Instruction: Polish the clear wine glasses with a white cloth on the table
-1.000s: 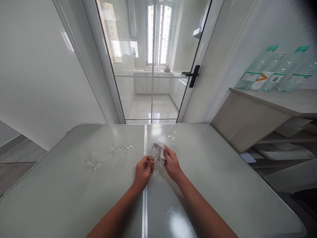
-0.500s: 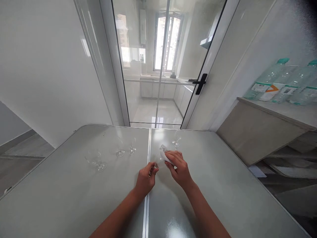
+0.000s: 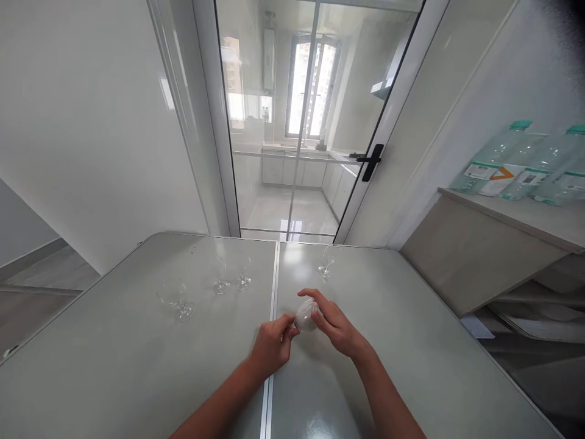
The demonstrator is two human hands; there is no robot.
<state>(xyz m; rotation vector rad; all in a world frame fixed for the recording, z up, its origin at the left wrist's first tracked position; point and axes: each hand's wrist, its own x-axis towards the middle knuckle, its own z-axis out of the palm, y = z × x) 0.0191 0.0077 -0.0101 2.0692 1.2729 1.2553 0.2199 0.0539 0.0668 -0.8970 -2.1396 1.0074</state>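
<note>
Near the table's middle seam, my left hand (image 3: 274,342) pinches the stem end of a small clear stemmed glass (image 3: 303,318), which lies tilted on its side in the air. My right hand (image 3: 337,324) curves around the mouth of its bowl, index finger stretched out above and thumb along the near side. White cloth or tissue (image 3: 315,308) shows at the bowl under the right fingers; whether it is inside the glass or behind it is hard to tell. The glass's foot is mostly hidden by my left fingers.
Two stemmed glasses (image 3: 222,285) stand left of the seam, with a wider one (image 3: 185,310) farther left. Another glass (image 3: 325,268) stands near the far edge of the grey table (image 3: 388,378). Plastic bottles (image 3: 516,164) sit on a shelf at right. A glazed door (image 3: 297,183) lies beyond.
The glass and both hands have come slightly nearer to me. My right hand has opened out from a bunched grip on the cloth to curve around the bowl.
</note>
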